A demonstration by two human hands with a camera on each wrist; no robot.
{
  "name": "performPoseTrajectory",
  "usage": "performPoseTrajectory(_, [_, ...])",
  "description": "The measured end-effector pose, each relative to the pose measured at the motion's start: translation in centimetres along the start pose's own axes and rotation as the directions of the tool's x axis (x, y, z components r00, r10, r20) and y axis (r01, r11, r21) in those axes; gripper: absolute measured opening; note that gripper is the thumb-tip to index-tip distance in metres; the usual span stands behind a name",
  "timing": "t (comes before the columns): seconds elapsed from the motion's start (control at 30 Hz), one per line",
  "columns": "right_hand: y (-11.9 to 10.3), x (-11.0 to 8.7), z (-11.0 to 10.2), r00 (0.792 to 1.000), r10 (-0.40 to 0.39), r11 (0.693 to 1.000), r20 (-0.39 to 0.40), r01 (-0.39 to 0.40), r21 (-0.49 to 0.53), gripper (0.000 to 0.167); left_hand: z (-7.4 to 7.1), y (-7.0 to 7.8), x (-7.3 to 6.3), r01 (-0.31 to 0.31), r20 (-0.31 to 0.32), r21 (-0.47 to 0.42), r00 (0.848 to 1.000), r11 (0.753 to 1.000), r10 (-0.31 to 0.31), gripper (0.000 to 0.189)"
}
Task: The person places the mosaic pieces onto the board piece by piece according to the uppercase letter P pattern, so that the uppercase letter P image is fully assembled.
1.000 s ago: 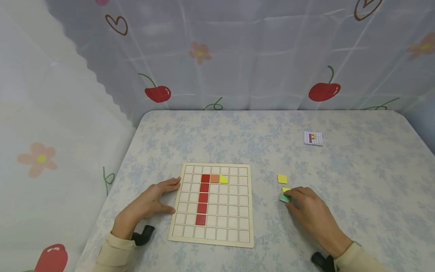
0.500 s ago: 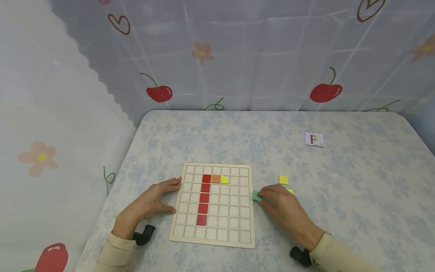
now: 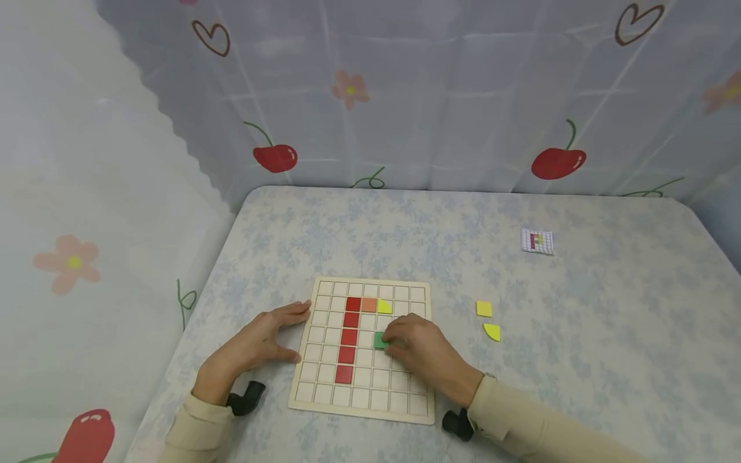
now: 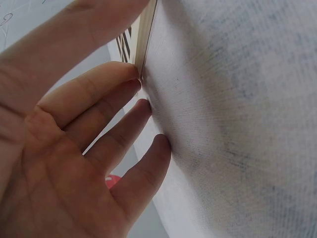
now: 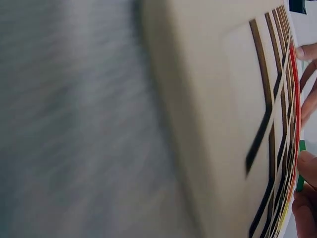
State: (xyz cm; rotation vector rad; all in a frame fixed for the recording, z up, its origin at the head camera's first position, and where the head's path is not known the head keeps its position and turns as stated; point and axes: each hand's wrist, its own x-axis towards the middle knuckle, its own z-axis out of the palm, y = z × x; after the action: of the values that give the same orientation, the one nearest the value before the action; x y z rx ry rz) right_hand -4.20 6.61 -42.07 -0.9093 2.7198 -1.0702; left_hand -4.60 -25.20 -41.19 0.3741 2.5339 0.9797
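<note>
A wooden grid board point(image 3: 324, 410) lies on the table with a column of red square tiles point(image 3: 348, 337), an orange tile point(image 3: 368, 305) and a yellow rounded-corner tile point(image 3: 384, 307) set in its cells. My right hand point(image 3: 431, 354) is over the middle of the board, pinching a green tile point(image 3: 379, 341) between thumb and fingers. In the right wrist view the green tile point(image 5: 301, 166) stands edge-on just above the grid. At the board's left edge, my left hand point(image 3: 255, 344) touches the rim with thumb and fingertips, its fingers point(image 4: 124, 129) spread and fairly straight.
Right of the board lie a yellow square tile point(image 3: 484, 309) and a yellow quarter-round tile point(image 3: 492, 332). A small pattern card point(image 3: 537, 241) with a coloured grid sits farther back on the table point(image 3: 608, 308). A printed curtain point(image 3: 440, 96) hangs behind the table's far edge.
My right hand has carried the green tile leftward from beside the yellow tiles to above the board, uncovering the quarter-round tile. The left hand stays at the board's edge.
</note>
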Motion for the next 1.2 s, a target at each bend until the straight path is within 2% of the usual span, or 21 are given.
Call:
performPoseTrajectory(0.2, [-0.7, 1.1, 1.2, 0.999, -0.032, 0.999, 0.04, 0.032, -0.006, 0.012, 0.0, 0.0, 0.1, -0.005, 0.006, -0.019, 1.0, 1.0, 0.005, 0.084])
performPoseTrajectory(0.5, [-1.3, 2.1, 1.0, 0.992, -0.093, 0.994, 0.089, 0.099, -0.056, 0.011, -0.1, 0.1, 0.0, -0.017, 0.01, -0.007, 1.0, 1.0, 0.017, 0.084])
performPoseTrajectory(0.67, [-1.3, 1.9, 0.9, 0.989, -0.093, 0.993, 0.113, 0.1, -0.06, 0.015, -0.2, 0.0, -0.1, -0.009, 0.014, -0.023, 1.0, 1.0, 0.01, 0.083])
performPoseTrajectory(0.77, [-1.1, 1.3, 0.8, 0.992, -0.082, 0.993, 0.092, 0.089, -0.078, 0.02, -0.3, 0.1, -0.1, -0.01, 0.012, -0.023, 1.0, 1.0, 0.01, 0.083])
performPoseTrajectory(0.87, [-0.9, 0.4, 0.4, 0.998, -0.042, 0.993, 0.044, 0.047, -0.113, 0.024, -0.3, 0.2, -0.1, -0.015, 0.01, -0.014, 1.0, 1.0, 0.015, 0.082])
performPoseTrajectory(1.0, [-0.2, -1.1, -0.9, 0.998, 0.064, 0.989, -0.025, -0.066, -0.134, 0.024, -0.4, 0.3, -0.2, -0.016, 0.012, -0.007, 1.0, 1.0, 0.016, 0.082])
performPoseTrajectory(1.2, [2.5, -3.9, -4.0, 0.967, 0.213, 0.956, -0.14, -0.236, -0.175, 0.022, -0.4, 0.3, -0.1, -0.009, 0.024, 0.002, 1.0, 1.0, 0.009, 0.083])
